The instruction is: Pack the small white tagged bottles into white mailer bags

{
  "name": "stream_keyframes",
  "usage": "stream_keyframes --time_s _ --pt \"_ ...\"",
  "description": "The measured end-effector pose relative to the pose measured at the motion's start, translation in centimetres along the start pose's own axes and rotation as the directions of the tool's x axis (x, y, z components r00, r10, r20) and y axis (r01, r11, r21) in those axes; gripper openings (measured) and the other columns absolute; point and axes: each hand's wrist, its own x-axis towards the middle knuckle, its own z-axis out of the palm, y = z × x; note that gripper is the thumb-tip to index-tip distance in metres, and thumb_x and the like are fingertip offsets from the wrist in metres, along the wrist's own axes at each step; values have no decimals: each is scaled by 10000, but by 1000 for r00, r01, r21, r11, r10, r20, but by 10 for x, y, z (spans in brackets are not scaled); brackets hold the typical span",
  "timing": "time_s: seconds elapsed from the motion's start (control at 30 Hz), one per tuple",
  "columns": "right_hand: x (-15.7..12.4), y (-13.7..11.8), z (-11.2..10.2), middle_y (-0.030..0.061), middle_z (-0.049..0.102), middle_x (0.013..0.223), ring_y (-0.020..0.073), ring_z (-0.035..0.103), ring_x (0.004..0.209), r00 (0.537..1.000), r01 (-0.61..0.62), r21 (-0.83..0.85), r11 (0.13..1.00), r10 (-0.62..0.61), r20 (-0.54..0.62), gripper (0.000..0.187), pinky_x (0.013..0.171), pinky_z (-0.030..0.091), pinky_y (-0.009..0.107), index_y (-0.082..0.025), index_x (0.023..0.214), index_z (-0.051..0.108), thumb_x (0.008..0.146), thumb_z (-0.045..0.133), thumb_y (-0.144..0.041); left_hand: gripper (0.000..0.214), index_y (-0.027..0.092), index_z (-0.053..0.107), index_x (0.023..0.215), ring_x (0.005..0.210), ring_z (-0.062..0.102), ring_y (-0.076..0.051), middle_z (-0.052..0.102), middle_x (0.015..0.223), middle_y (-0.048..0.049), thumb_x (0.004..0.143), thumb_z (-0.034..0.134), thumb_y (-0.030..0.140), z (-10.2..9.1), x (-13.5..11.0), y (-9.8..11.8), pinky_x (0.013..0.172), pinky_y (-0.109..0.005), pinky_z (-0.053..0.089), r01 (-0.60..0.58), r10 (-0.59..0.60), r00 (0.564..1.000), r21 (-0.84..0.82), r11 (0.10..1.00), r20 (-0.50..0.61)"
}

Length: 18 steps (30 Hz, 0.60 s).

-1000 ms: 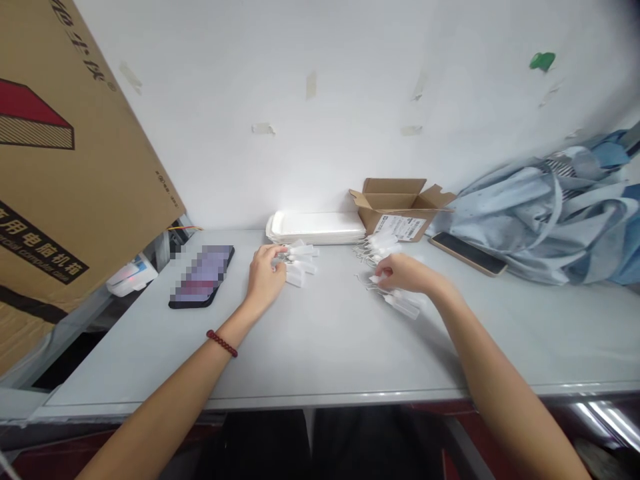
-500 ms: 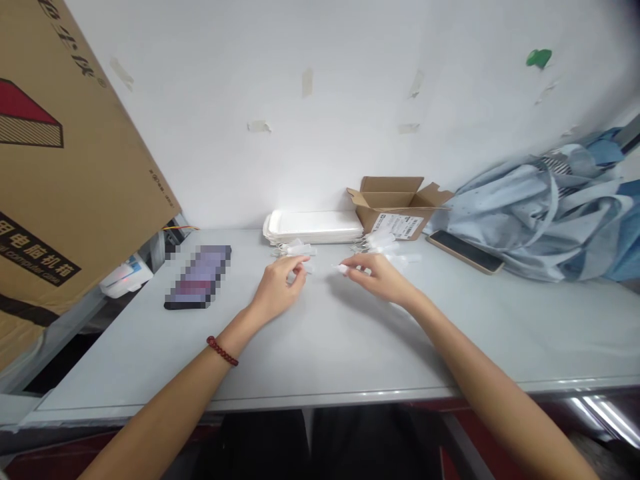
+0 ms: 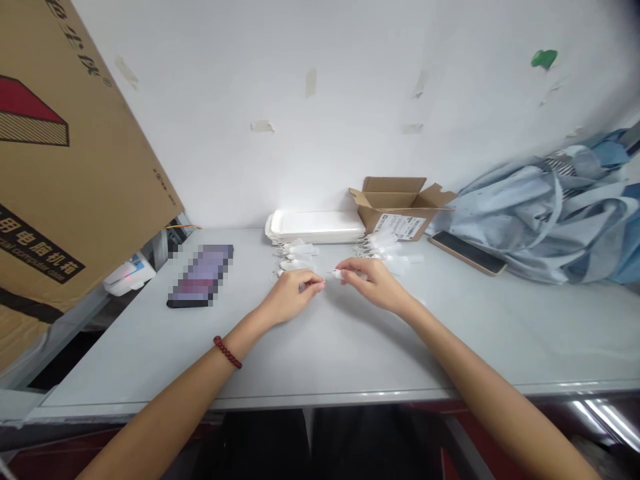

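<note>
In the head view, my right hand (image 3: 373, 283) pinches a small white plastic bottle (image 3: 339, 274) whose thin tip points left, towards my other hand. The fingers hide most of its body. My left hand (image 3: 295, 297), with a dark red bead bracelet (image 3: 227, 352) at the wrist, has its thumb and forefinger pressed together close to that tip. What they hold, if anything, is too small to make out. Behind my left hand lies a row of translucent small bottles (image 3: 303, 251) with thin white loops. A second group of such bottles (image 3: 385, 245) lies behind my right hand.
A stack of white trays (image 3: 320, 227) and an open cardboard box (image 3: 393, 217) stand against the wall. One phone (image 3: 203, 277) lies at left, another phone (image 3: 467, 252) at right beside a light blue cloth bag (image 3: 520, 213). A large carton (image 3: 75, 173) leans in at far left.
My left hand has moved right and slightly down, its thumb and forefinger now together near the bottle's tip. My right hand is nearly where it was. The view has shifted slightly.
</note>
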Motion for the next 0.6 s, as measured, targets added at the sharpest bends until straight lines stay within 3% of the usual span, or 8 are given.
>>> stream_keyframes --time_s 0.13,0.3,0.6 --pt "-1 0 0 23 684 753 156 617 743 999 -6 42 999 5 32 208 651 441 244 -161 878 656 833 465 -229 219 190 680 821 752 600 -171 679 798 -23 863 504 313 1 0 0 663 -263 435 70 -70 998 -103 992 4" --pt "-3 -5 -1 14 663 707 151 619 721 996 -28 95 995 20 83 210 672 448 248 -160 856 661 830 463 -227 221 185 688 833 761 586 -171 678 808 -27 861 501 301 1 0 1 664 -262 426 49 -48 999 -121 992 9" --pt "-2 -2 -1 17 650 692 150 603 704 997 -35 103 994 28 72 206 660 451 251 -153 837 656 814 464 -227 212 173 682 812 729 557 -153 666 789 -21 860 505 279 0 1 4 626 -246 392 34 -34 999 -108 994 9"
